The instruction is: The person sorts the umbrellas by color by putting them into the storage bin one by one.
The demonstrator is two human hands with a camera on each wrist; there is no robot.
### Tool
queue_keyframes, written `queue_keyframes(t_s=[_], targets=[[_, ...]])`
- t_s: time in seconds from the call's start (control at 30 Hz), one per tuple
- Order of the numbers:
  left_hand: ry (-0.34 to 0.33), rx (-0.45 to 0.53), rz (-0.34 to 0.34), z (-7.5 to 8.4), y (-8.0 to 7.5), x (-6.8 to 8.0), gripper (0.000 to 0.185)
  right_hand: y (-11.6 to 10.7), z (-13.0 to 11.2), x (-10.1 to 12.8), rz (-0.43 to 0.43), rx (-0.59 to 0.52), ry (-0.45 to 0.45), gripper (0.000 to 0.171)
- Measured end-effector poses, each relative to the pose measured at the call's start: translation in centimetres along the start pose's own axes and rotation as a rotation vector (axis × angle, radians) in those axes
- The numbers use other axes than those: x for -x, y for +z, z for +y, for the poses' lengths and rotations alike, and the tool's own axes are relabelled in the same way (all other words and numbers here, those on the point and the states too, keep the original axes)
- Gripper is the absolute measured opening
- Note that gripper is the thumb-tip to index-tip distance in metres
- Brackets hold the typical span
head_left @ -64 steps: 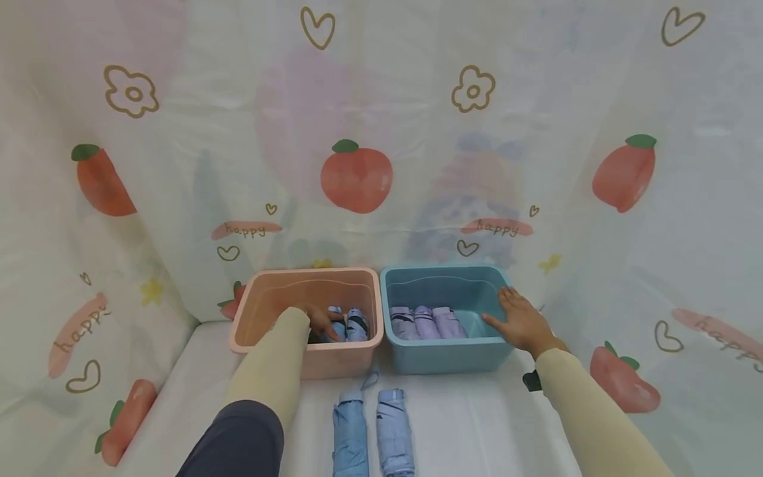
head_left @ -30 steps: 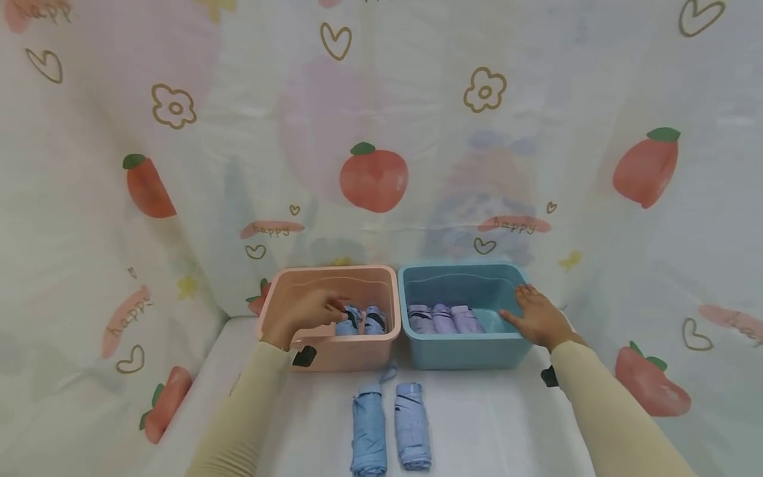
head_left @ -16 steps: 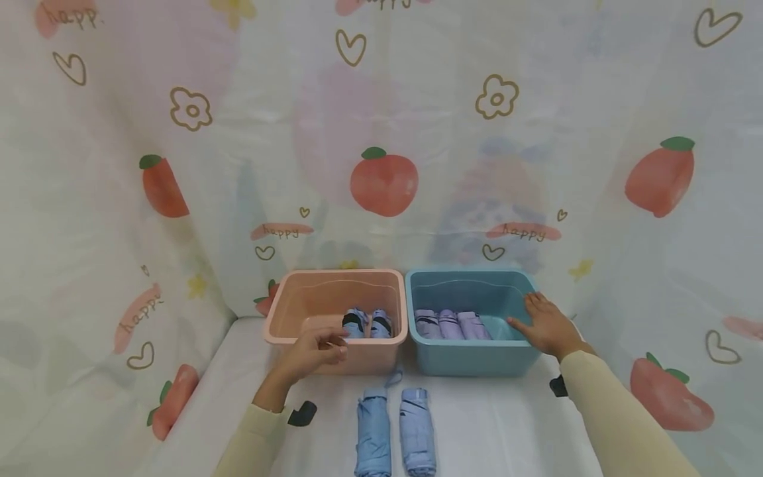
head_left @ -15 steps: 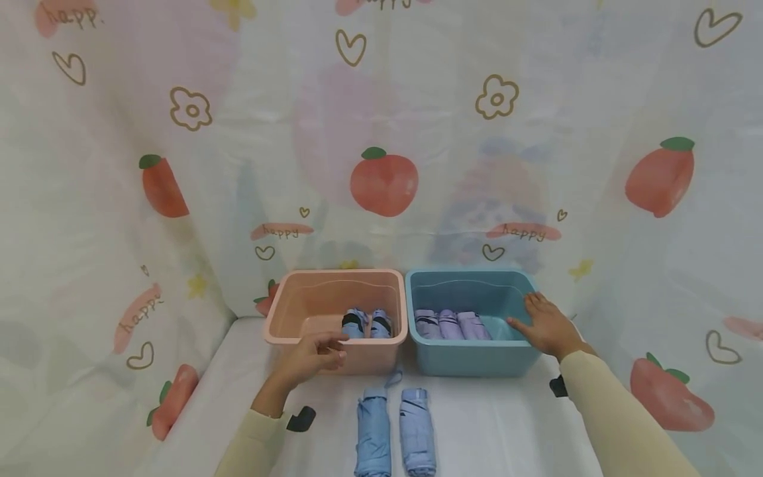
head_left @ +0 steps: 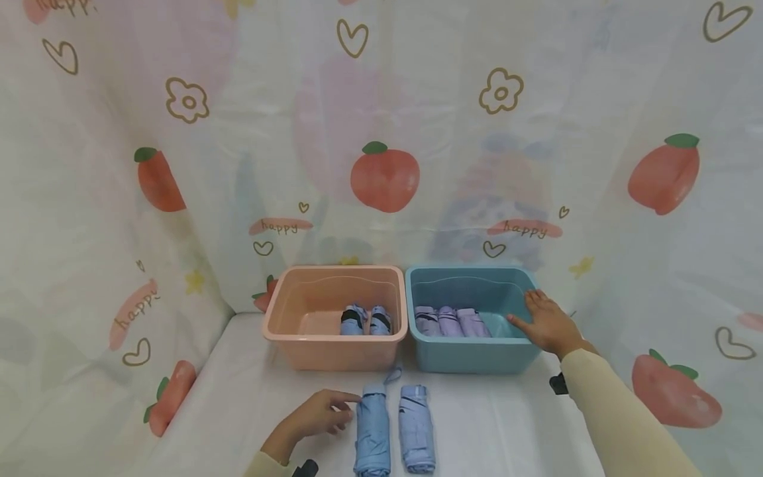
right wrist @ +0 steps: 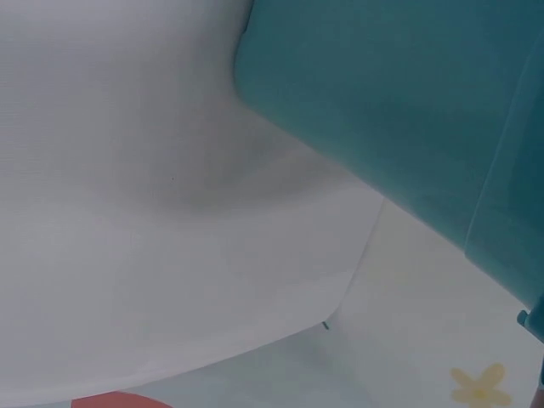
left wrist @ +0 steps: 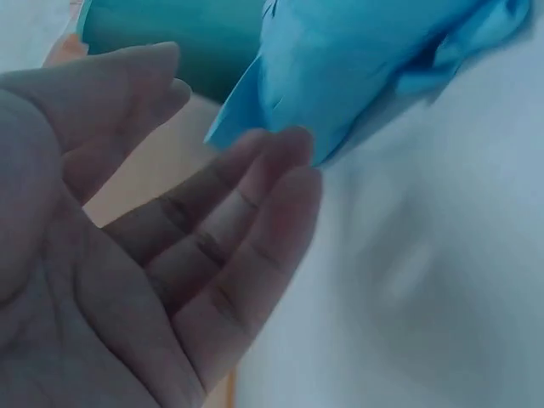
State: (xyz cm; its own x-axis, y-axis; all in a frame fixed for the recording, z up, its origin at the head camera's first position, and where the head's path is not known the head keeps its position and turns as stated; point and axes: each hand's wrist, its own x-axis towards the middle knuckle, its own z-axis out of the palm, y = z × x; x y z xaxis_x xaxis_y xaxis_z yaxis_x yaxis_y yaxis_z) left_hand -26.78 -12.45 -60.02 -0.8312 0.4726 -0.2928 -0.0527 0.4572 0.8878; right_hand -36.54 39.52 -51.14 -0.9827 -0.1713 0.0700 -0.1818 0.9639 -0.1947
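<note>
Our left hand (head_left: 312, 419) lay on the white table (head_left: 238, 397), fingers (left wrist: 255, 221) loosely spread and gripping nothing, tips at the left folded blue umbrella (head_left: 372, 430), beside its twin (head_left: 416, 429). Our right hand (head_left: 545, 324) rested flat and open on the blue bin's (head_left: 465, 354) right rim, likely to steady it. The pink bin (head_left: 334, 351) held two umbrellas, the blue three.
</note>
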Motion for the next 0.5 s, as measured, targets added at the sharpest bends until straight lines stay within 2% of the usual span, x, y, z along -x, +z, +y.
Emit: queue_keyframes(t_s=[0.13,0.33,0.5], targets=[[-0.043,-0.006,-0.046,-0.5,1.3,-0.1,0.035,-0.1,-0.2,0.0,0.004,-0.005,-0.004,0.093],[-0.059,-0.099,-0.111,-0.5,2.4,-0.6,0.039,-0.3,-0.4,0.0,0.008,0.0,-0.001,0.095],[-0.078,-0.148,-0.052,-0.5,4.0,-1.2,0.04,-0.3,-0.3,0.1,0.02,0.0,-0.003,0.097]])
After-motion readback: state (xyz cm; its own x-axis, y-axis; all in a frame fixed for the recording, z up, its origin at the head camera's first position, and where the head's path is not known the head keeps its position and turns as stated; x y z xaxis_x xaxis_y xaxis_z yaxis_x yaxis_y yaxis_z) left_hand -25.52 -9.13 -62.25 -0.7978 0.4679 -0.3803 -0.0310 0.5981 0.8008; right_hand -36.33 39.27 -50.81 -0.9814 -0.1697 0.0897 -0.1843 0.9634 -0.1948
